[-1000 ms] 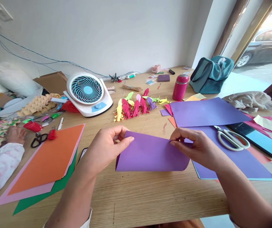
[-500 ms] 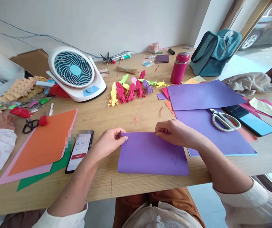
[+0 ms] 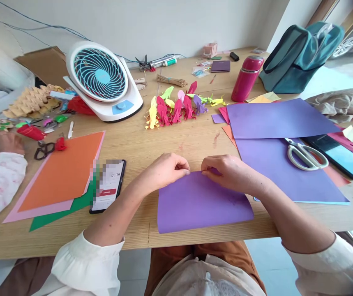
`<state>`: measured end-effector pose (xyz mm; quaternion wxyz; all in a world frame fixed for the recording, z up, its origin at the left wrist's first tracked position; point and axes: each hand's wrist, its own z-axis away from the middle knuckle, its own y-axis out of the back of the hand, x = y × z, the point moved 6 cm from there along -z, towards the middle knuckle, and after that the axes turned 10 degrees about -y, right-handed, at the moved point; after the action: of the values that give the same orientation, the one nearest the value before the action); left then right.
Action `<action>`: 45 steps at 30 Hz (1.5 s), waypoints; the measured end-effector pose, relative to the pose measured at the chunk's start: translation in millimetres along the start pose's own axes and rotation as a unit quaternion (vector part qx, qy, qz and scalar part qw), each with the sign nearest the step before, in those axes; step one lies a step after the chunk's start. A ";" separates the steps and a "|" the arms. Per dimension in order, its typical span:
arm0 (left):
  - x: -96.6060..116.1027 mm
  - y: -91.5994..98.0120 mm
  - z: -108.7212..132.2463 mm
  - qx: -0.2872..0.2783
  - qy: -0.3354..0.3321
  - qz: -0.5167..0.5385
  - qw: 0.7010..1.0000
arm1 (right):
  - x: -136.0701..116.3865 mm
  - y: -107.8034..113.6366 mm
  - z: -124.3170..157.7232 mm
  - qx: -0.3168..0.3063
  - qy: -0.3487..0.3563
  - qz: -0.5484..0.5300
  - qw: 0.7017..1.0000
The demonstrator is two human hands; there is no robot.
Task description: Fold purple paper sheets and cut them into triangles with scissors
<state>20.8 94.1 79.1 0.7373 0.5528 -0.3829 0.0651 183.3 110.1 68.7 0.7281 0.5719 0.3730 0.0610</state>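
Observation:
A folded purple paper sheet (image 3: pixel 202 203) lies flat on the wooden table (image 3: pixel 170 144) near its front edge. My left hand (image 3: pixel 165 169) and my right hand (image 3: pixel 227 172) rest side by side on the sheet's far edge, each with fingertips pinched on that edge near its middle. A phone (image 3: pixel 109 185) with a running timer lies just left of my left forearm.
Orange, pink and green sheets (image 3: pixel 61 174) lie stacked at the left. Larger purple sheets (image 3: pixel 279 119) with white scissors (image 3: pixel 305 154) lie at the right. Behind stand a white fan (image 3: pixel 102 80), folded paper figures (image 3: pixel 179 109), a pink bottle (image 3: pixel 245 78) and a teal bag (image 3: pixel 299 55). Another person's hand (image 3: pixel 8 142) is at far left.
The purple sheet came down from a held curl to lying flat on the table. My two hands slid along its far edge toward each other. The camera tilted down.

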 end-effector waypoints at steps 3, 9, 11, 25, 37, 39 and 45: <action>-5.2 -6.2 -4.1 0.004 -0.004 0.014 1.000 | -0.1 -1.6 0.1 0.008 0.012 0.011 1.000; -19.7 -18.9 -6.3 0.009 0.012 0.024 1.000 | 3.0 -11.3 -4.3 -0.003 -0.001 0.030 1.000; -21.1 -22.9 -5.6 0.015 0.012 0.010 1.000 | 4.8 -15.7 -6.5 -0.009 -0.007 0.037 0.999; -8.3 -42.4 5.2 0.074 -0.009 -0.206 0.976 | 3.4 -32.0 -12.7 -0.004 0.036 0.130 0.991; -1.9 -44.4 5.4 0.037 -0.078 -0.159 0.984 | -5.5 -32.2 -9.9 -0.006 0.029 0.152 0.988; -1.9 -45.1 6.1 0.028 -0.067 -0.172 0.982 | -5.9 -34.0 -9.8 -0.019 0.027 0.140 0.990; 7.1 -40.9 15.4 0.011 -0.055 -0.213 0.976 | -8.5 -27.7 -0.6 -0.009 0.042 0.095 0.995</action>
<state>39.3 62.9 53.8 0.7059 0.6324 -0.2957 -0.1193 167.4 96.8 48.4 0.7081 0.5947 0.3469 0.1570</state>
